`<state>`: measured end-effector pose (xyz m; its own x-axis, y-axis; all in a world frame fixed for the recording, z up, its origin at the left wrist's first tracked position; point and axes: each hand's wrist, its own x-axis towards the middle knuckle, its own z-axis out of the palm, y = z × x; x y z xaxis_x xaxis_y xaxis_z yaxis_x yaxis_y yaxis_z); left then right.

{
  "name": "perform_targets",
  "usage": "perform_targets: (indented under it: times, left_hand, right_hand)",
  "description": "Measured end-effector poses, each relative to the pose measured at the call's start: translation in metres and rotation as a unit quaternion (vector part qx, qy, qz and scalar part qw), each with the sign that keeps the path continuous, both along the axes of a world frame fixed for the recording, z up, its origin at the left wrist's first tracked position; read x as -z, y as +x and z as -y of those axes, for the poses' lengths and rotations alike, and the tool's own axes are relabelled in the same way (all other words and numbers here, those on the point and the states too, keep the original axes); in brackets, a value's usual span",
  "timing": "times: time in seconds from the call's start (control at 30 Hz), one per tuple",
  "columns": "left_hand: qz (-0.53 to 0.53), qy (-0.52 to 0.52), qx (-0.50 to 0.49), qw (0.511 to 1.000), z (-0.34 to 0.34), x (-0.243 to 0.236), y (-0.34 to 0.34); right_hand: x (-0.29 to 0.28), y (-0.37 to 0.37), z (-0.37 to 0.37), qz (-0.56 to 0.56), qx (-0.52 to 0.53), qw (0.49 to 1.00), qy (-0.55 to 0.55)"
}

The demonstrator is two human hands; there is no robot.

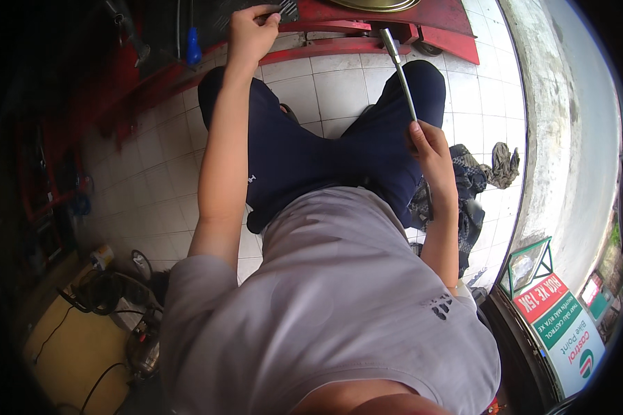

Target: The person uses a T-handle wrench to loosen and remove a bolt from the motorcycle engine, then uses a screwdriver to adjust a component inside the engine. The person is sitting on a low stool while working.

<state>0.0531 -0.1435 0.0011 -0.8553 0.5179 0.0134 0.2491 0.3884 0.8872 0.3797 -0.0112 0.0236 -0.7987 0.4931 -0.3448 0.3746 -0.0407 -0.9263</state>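
Observation:
My right hand (pixel 432 152) is closed round the lower end of a long, slim metal socket wrench (pixel 401 72). It is raised over my right thigh, its thicker end pointing away from me toward the red platform. My left hand (pixel 251 38) reaches forward over the near edge of the red platform (pixel 450 43). Thumb and fingers pinch a small dark piece (pixel 267 16), too small and partly hidden to name. Just beyond those fingertips lies a dark slotted surface (pixel 289 10). A screwdriver with a blue handle (pixel 194 47) lies to the left of the hand.
A round gold-coloured tray (pixel 377 5) sits on the platform at the far side. Dark crumpled cloth (pixel 471 207) and a brownish rag (pixel 505 166) lie on the white tiled floor (pixel 342 90) to my right. A signboard (pixel 561 325) stands at the lower right; machinery (pixel 143 346) is at the lower left.

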Motion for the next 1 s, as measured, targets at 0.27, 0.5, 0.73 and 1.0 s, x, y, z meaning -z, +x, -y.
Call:
perform_targets:
  times: [0.27,0.5,0.73,1.0]
  left_hand:
    - [0.238,0.268,0.097,0.929,0.065,-0.022,0.065]
    - [0.24,0.355,0.062,0.901,0.07,-0.039,0.086]
    - [0.247,0.362,0.065,0.897,0.077,-0.047,0.083]
    - [0.216,0.279,0.119,0.928,0.087,-0.054,0.075]
  right_hand:
    - [-0.003,-0.027,0.019,0.032,-0.113,0.99,0.082]
    - [-0.012,-0.05,0.039,0.016,-0.193,0.973,0.125]
    - [-0.013,-0.055,0.047,0.001,-0.194,0.972,0.134]
    - [-0.028,-0.052,0.045,-0.004,-0.213,0.964,0.16]
